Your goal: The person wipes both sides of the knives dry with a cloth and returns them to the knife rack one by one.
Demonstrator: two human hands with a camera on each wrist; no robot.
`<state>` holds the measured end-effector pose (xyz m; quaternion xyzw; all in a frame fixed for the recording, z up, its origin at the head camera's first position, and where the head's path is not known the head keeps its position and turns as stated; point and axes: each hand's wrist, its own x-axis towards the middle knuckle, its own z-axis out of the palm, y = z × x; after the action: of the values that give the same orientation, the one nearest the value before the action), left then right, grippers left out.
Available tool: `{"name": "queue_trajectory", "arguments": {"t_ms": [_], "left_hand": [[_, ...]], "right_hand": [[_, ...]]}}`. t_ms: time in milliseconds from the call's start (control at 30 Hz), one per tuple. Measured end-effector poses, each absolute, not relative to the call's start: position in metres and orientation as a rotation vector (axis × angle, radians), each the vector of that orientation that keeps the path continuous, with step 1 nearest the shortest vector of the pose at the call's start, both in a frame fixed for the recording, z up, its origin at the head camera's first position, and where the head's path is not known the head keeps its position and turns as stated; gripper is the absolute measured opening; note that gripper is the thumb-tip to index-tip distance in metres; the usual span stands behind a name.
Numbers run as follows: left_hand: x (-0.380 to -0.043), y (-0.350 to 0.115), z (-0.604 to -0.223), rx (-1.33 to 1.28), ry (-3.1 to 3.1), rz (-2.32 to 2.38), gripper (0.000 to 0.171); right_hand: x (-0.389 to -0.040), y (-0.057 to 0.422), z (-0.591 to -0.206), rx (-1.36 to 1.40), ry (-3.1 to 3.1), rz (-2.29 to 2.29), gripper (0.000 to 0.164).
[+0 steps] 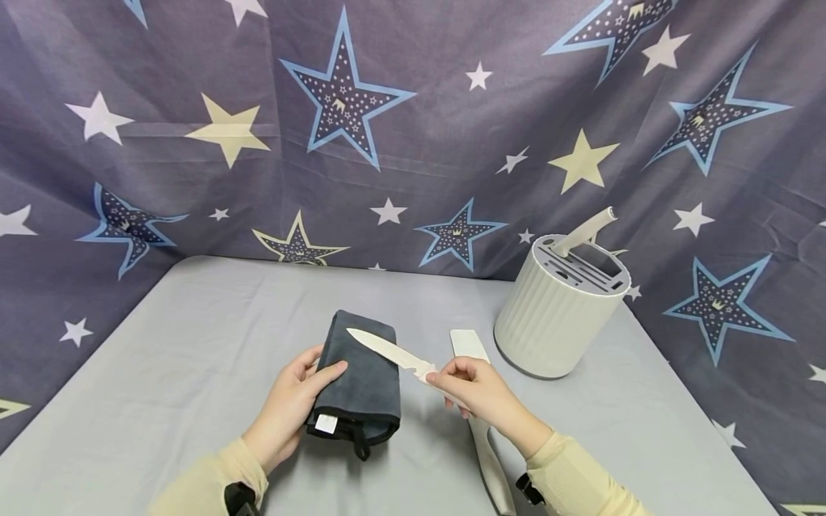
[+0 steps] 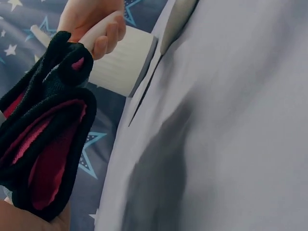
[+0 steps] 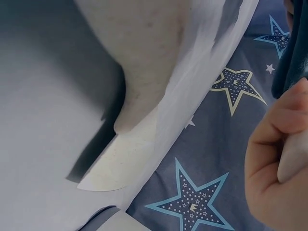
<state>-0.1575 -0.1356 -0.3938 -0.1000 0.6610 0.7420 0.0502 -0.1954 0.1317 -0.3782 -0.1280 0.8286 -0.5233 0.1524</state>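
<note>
My left hand (image 1: 290, 405) grips a folded dark grey cloth (image 1: 361, 380), thumb on top and fingers underneath. The cloth has black edging, a white tag and a loop; its pinkish-red inner side shows in the left wrist view (image 2: 50, 168). In my right hand (image 1: 480, 390) is the handle of a knife (image 1: 383, 347) with a pale cream blade. That blade points left and lies over the cloth's upper part; whether it touches is unclear. Beneath my right hand a pale cleaver (image 1: 493, 469) lies on the table, its middle partly hidden by the hand.
A ribbed cream knife block (image 1: 555, 322) stands at the right on the grey-covered table (image 1: 193, 344). One pale handle (image 1: 584, 233) sticks up from its slotted top. A star-patterned curtain (image 1: 413, 143) hangs behind and along both sides.
</note>
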Motion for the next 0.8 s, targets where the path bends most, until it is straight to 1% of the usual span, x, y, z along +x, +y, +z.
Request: {"name": "queue_trajectory", "arguments": {"t_ms": [200,433,667,800], "left_hand": [[-0.157,-0.135,-0.392,-0.31,2.003,2.268,0.054],[-0.155,-0.126,-0.394,-0.273,1.989,2.286,0.05],[-0.153,-0.117,-0.396,-0.243,1.994,2.266,0.05],[-0.152,-0.112,-0.398,-0.219,1.997,2.257,0.049]], "right_hand": [[-0.194,0.132,-0.377,-0.37,2.38,-1.502,0.038],[-0.195,0.131,-0.377,-0.364,2.39,-1.503,0.033],[-0.196,0.13,-0.377,-0.373,2.384,-1.501,0.036],[-0.196,0.129,-0.377,-0.377,2.393,-1.496,0.034]]}}
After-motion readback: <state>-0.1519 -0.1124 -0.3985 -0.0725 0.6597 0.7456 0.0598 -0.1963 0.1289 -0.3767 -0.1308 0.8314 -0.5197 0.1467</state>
